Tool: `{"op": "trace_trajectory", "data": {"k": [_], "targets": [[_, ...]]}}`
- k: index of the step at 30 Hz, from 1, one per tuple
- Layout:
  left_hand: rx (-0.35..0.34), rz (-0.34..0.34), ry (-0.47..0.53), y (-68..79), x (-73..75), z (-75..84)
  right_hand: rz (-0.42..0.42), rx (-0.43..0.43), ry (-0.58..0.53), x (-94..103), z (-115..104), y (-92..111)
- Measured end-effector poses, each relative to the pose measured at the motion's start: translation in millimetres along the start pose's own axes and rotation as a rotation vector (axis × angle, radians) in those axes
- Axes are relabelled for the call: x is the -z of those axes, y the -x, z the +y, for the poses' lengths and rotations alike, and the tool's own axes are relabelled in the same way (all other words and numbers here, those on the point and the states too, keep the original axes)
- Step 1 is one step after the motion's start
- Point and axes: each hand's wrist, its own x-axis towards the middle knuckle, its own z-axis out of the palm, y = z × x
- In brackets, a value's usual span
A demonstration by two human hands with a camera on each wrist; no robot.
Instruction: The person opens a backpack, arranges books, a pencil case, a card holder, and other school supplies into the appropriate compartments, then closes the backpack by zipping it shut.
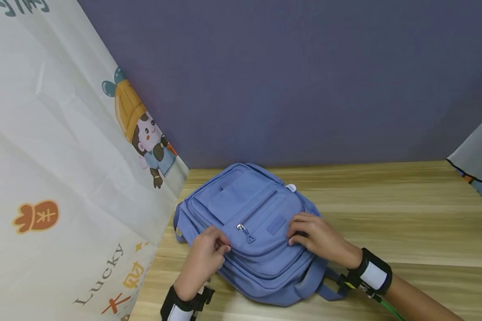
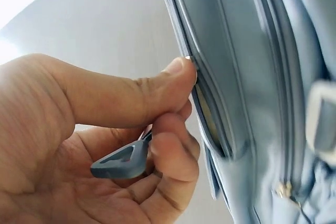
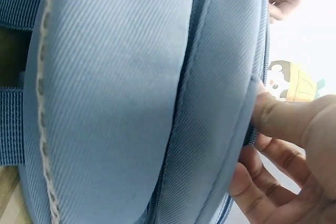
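Observation:
A blue backpack (image 1: 241, 196) lies on the wooden table with its front facing up. At its near left edge, my left hand (image 1: 202, 261) pinches a zipper pull between thumb and fingers. The pull's blue-grey triangular tab (image 2: 122, 162) hangs inside the curled fingers, and a gap shows in the zipper beside the thumb. My right hand (image 1: 319, 236) grips the fabric edge of the front compartment on the right side, thumb on one side and fingers on the other. Between the hands, another zipper pull (image 1: 249, 237) rests on the front pocket.
A purple-blue panel (image 1: 289, 84) rises behind the wooden table (image 1: 393, 214). On the left hangs a white printed cloth (image 1: 72, 147); a grey cloth (image 1: 479, 147) hangs at the right edge. A backpack strap (image 1: 331, 292) lies near the right wrist.

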Motion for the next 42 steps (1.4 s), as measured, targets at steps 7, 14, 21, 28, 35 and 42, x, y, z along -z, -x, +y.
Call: {"op": "trace_trajectory", "data": {"k": [7, 14, 21, 28, 35, 42], "targets": [[0.071, 0.068, 0.038, -10.4, 4.2, -22.1, 0.032, 0.021, 0.01, 0.5, 0, 3], [0.13, 0.096, 0.085, -14.3, 1.1, -38.2, 0.005, 0.033, 0.026, 1.7, 1, 3], [0.097, 0.231, 0.038, -6.3, 0.1, -47.8, -0.104, -0.06, -0.157, 21.2, 22, -24], [0.331, 0.119, 0.041, -3.9, -15.5, -56.3, -0.268, -0.361, -0.237, 30.7, 75, -67], [0.348, -0.05, 0.157, -10.2, -40.8, -59.0, -0.45, -0.478, -0.294, 17.8, 92, -54], [0.259, -0.101, 0.228, -42.5, -36.1, -71.7, -0.405, -0.506, -0.29, 40.1, 75, -29]]}}
